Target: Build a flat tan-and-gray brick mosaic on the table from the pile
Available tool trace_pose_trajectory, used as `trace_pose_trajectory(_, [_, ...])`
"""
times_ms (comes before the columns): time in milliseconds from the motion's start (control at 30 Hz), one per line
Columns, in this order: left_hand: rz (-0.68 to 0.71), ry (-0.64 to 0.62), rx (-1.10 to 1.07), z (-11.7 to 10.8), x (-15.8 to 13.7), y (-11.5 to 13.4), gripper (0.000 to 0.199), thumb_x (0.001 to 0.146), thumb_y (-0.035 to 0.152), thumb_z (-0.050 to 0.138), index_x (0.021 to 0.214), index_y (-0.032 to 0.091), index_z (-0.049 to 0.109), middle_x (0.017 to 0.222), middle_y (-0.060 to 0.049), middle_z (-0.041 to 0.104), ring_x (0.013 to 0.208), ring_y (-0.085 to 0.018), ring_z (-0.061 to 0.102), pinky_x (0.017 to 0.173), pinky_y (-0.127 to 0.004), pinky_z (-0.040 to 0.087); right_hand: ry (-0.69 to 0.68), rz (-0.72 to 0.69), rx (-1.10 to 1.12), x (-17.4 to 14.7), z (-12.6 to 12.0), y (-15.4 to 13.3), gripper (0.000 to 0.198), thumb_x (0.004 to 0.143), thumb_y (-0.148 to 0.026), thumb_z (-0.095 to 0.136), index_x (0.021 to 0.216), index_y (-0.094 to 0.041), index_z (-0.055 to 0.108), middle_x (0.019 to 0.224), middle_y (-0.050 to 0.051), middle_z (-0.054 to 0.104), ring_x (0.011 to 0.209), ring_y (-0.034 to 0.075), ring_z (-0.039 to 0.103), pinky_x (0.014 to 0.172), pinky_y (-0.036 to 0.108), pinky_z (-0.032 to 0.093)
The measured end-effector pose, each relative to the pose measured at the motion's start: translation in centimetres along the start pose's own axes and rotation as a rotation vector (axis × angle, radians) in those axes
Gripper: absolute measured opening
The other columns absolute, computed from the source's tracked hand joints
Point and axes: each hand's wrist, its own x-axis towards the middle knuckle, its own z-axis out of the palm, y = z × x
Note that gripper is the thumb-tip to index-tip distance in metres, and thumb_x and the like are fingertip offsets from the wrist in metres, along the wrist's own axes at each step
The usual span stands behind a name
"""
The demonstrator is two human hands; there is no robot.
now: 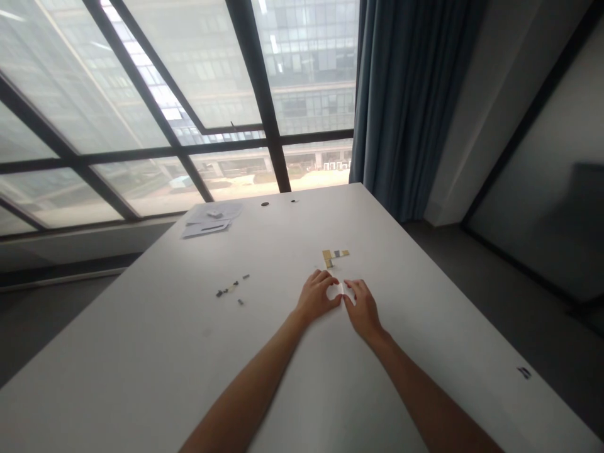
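Both of my hands rest on a white table (264, 352), fingertips meeting. My left hand (317, 294) and my right hand (362, 306) pinch a small white piece (340, 289) between them; it is too small and pale to identify. Just beyond my fingers lies a small flat assembly of yellow and grey pieces (334, 255). To the left, several tiny dark parts (232, 289) are scattered on the tabletop.
Sheets of paper (210, 220) lie at the table's far left, with two small dark dots (265, 204) near the far edge. A small dark mark (523, 372) sits near the right edge. Large windows and a blue curtain (410, 100) stand behind.
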Motion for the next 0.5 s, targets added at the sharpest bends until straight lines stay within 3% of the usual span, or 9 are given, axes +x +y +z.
trace_pose_trajectory(233, [0.044, -0.002, -0.069, -0.2, -0.5, -0.2, 0.026, 0.076, 0.027, 0.075, 0.100, 0.023, 0.067, 0.100, -0.006, 0.065, 0.099, -0.024, 0.057, 0.090, -0.039, 0.051, -0.065, -0.052, 0.005, 0.0, -0.3, 0.2, 0.037, 0.085, -0.012, 0.059, 0.120, -0.021, 0.065, 0.110, 0.009, 0.063, 0.102, 0.024, 0.060, 0.089, 0.040, 0.053])
trace_pose_trajectory(500, [0.071, -0.006, -0.166, -0.6, -0.6, 0.2, 0.029, 0.078, 0.023, 0.072, 0.106, 0.022, 0.063, 0.103, -0.007, 0.063, 0.103, -0.024, 0.055, 0.092, -0.038, 0.051, -0.131, -0.072, -0.049, 1.1, -2.4, -0.2, 0.031, 0.082, -0.017, 0.068, 0.112, -0.022, 0.068, 0.112, 0.007, 0.061, 0.107, 0.023, 0.059, 0.096, 0.039, 0.050])
